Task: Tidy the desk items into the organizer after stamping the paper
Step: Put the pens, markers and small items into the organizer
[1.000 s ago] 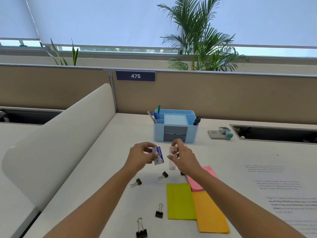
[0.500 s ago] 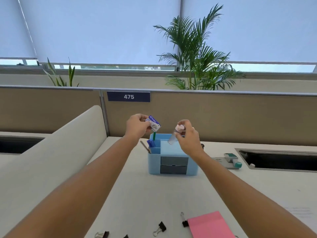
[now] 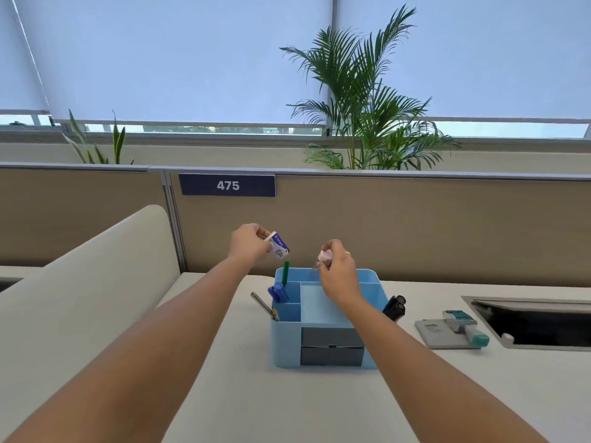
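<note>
Organizer (image 3: 285, 343): light-blue box at the centre of the frame, standing on the white desk (image 3: 249, 407). There are two grey drawers in its front wall, both pushed in. Your right forearm covers part of its right-hand compartments.

Your left hand (image 3: 251, 247): above and left of the organizer's back left corner. The fingertips pinch a small white-and-blue packet (image 3: 279, 246) whose print is too small to read.

Your right hand (image 3: 339, 278): over the organizer's back rim. The fingers are curled round a small clear tube (image 3: 325, 256) with a pink cap. The tube's lower end is faint against the blue and partly behind the hand, so you cannot tell whether it touches the rim.

Left compartments: a green pen (image 3: 286, 272) stands upright, and a blue item (image 3: 277, 293) of unclear kind sits low beside it. A metal pen (image 3: 263, 305) leans out at the left corner.

Organizer's right side: black markers (image 3: 396, 307), their lower ends hidden.

Right of centre: a grey stamp pad (image 3: 430, 334) with a teal-tipped stamp (image 3: 467, 327) lying on it.

Upper centre: number plate (image 3: 227, 185) reading "475".
</note>
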Motion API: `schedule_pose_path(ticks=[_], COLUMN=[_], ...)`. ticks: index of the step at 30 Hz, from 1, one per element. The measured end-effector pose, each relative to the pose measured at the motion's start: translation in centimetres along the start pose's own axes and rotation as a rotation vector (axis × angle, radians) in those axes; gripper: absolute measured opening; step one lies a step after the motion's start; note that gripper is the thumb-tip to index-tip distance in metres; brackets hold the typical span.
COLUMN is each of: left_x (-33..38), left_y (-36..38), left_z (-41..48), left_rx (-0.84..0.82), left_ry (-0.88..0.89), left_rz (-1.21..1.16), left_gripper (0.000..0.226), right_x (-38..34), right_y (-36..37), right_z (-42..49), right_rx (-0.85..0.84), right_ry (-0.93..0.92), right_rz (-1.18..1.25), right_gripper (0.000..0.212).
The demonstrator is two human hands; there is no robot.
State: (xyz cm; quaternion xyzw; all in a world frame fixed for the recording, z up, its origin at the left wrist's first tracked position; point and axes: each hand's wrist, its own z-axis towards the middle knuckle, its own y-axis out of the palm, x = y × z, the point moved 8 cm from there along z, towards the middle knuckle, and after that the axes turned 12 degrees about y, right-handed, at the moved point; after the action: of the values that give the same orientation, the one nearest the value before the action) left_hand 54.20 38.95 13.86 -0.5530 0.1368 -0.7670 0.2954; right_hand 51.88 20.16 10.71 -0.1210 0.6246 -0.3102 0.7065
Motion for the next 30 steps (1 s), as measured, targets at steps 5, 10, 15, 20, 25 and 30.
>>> schedule_pose_path(ticks=[5,10,15,20,25,30], left_x=[-0.2,0.0,-0.5,-1.1,-1.1,-1.7], left_y=[2.7,4.2,4.9,5.1,4.8,3.0], left_z=[0.2,0.2,0.0,-0.2,-0.8,-1.4], left_rx=[-0.158,-0.287,-0.365,-0.374,-0.356,-0.268], left_ry=[0.018,0.064,0.090,0.095,0.100,0.076], left_rz=[-0.030,0.067,0.157,0.198,0.184,0.200], left_gripper=[0.018,0.021,0.025,0.029,0.029,0.025], right_x=[1.9,1.9,1.9,2.0,1.8,1.3], right_y=[1.4,1.5,1.6,1.7,1.7,1.4], right_z=[0.9,1.0,0.9,0.9,1.0,0.3], right_rx=[-0.046,-0.036,-0.045,-0.043,-0.049,-0.082], right_ry=[0.055,0.068,0.058,0.061,0.046,0.023], right_rz=[-0.134,-0.199,-0.233,-0.229,-0.248,-0.276], right_gripper=[0.017,0.021,0.024,0.024,0.024,0.027])
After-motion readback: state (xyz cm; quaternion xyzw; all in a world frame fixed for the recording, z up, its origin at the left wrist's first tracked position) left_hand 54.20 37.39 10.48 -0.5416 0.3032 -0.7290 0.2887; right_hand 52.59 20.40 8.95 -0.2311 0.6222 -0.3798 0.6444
